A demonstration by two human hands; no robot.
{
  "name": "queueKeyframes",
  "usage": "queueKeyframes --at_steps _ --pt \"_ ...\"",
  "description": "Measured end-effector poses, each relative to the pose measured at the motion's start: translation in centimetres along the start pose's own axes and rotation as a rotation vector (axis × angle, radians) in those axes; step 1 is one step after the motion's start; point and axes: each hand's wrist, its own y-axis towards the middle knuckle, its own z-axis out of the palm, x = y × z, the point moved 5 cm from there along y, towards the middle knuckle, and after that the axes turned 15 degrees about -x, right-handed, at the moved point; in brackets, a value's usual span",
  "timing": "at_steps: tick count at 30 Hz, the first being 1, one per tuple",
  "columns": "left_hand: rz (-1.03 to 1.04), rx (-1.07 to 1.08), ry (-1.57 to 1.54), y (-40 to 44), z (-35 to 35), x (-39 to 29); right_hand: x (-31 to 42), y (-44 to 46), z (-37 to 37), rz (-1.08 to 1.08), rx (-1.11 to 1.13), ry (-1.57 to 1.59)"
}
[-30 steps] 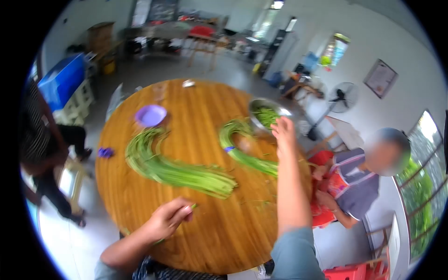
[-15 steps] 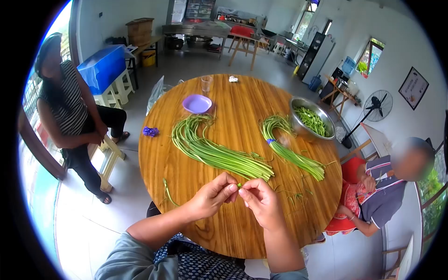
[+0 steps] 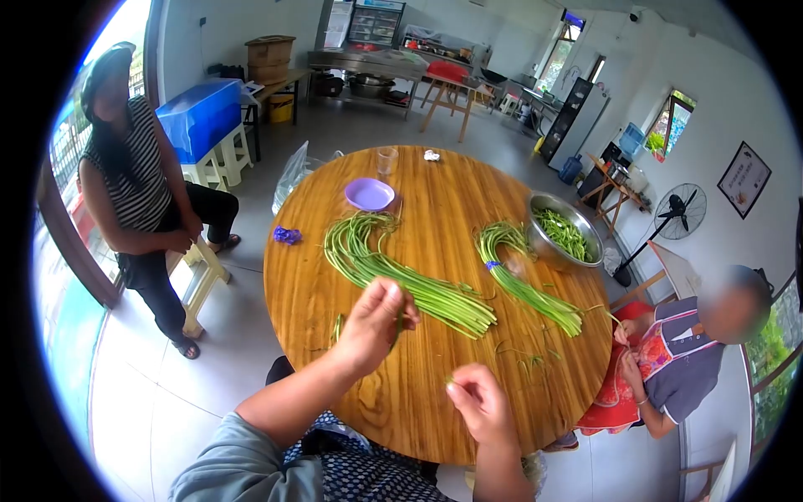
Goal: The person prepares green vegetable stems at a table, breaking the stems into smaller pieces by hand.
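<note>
While the left hand (image 3: 376,322) grasps a short length of green stem (image 3: 399,328) at the near side of the loose bundle (image 3: 427,295) of green stems, the right hand (image 3: 483,406) is nearer the wearer than that bundle, its fingers curled; whether they grip anything cannot be told. Right of the loose bundle lies a tied bundle (image 3: 539,299), and farther right a metal bowl (image 3: 554,253); a purple plate (image 3: 370,194) is near its far end.

Both hands, left (image 3: 375,325) and right (image 3: 483,403), hover apart with fingers curled and thumbs pressed in.
</note>
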Motion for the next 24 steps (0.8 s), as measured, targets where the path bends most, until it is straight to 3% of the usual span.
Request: queueKeyframes --at_steps 2,4,7,8,11,13,14,16,18,19,20,23,24 --pt "0.011 0.000 -0.040 0.7 -0.3 -1.9 -0.3 -2.6 -3.6 -0.005 -0.200 -0.042" --pt "0.021 0.002 -0.055 1.0 -0.5 -3.0 -0.1 -5.5 -8.7 -0.068 -0.545 -0.019" --pt "0.034 0.084 0.020 1.0 -0.1 -3.5 0.4 -10.5 -17.8 -0.160 -1.046 -0.351" --pt "0.007 0.101 0.014 1.0 0.0 -3.2 0.6 -12.2 -20.2 -0.073 -1.198 -0.472" --pt "0.077 0.213 0.188 0.8 0.4 -2.0 -3.9 -18.2 -30.6 -0.075 -1.279 -0.717" --pt "0.142 0.266 0.271 0.5 0.9 -1.5 -7.8 -20.4 -34.3 -0.133 -0.621 -1.877" --pt "0.217 0.306 0.372 0.3 1.1 -1.7 -7.9 -21.1 -34.7 -0.150 -0.612 -1.876" --pt "0.274 0.335 0.500 0.1 1.2 -2.2 -8.8 -21.9 -37.6 0.402 -0.849 -1.817" --pt "0.443 0.374 0.796 -0.4 2.3 -2.7 -8.4 -21.6 -38.7 0.295 -1.208 -1.667" --pt "0.449 0.353 0.815 -0.2 2.3 -2.7 -7.5 -20.5 -38.3 0.377 -1.144 -1.760" --pt "0.463 0.342 0.827 0.0 2.1 -2.7 -6.8 -19.4 -37.3 0.233 -1.200 -1.715" --pt "0.399 0.324 0.876 0.7 1.5 -2.0 -5.6 -16.3 -35.7 0.279 -1.216 -1.684" --pt "0.403 0.321 0.878 1.0 1.2 -1.7 -4.9 -15.0 -34.5 0.053 -1.239 -1.608"
